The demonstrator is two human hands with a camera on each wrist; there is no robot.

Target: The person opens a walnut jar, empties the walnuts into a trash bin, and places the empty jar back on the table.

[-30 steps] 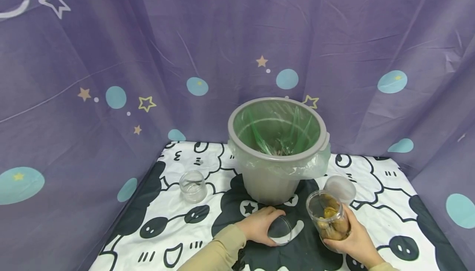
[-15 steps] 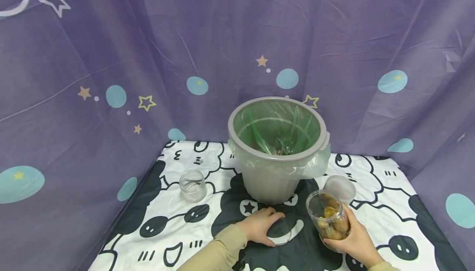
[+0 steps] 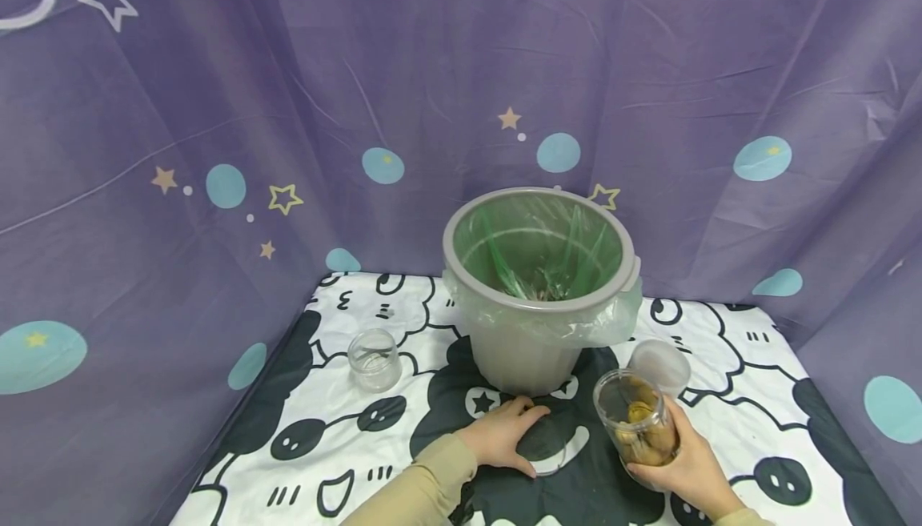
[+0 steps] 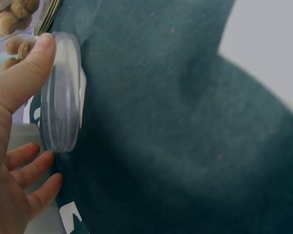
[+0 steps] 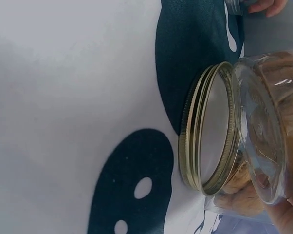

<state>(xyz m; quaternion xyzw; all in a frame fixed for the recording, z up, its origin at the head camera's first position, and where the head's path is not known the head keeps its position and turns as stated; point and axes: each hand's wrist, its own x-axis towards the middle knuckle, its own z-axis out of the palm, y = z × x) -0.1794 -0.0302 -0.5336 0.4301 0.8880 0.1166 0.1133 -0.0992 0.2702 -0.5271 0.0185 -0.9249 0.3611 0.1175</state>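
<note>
In the head view my left hand [image 3: 500,436] lies on the dark part of the printed cloth, thumb and fingers spread around a shallow clear round piece, like a lid [image 4: 64,97]. The left wrist view has the thumb tip at its edge and the fingers loosely bent beside it. My right hand [image 3: 691,466] grips a clear jar [image 3: 608,406] from its right side. Brown walnuts [image 3: 644,430] fill much of the jar, which leans to the left. A gold metal lid [image 5: 188,141] sits at the jar's base in the right wrist view.
A grey bin [image 3: 522,358] with a green-tinted liner stands behind my hands. A clear jar [image 3: 374,362] stands at the left on the cloth [image 3: 360,470]. A translucent round-topped container [image 3: 660,366] is close behind the walnut jar. Purple curtains [image 3: 432,70] enclose the back.
My left thumb and fingers have spread slightly apart around the clear lid, whose rim now shows less distinctly. The right hand and the jar have hardly moved.
</note>
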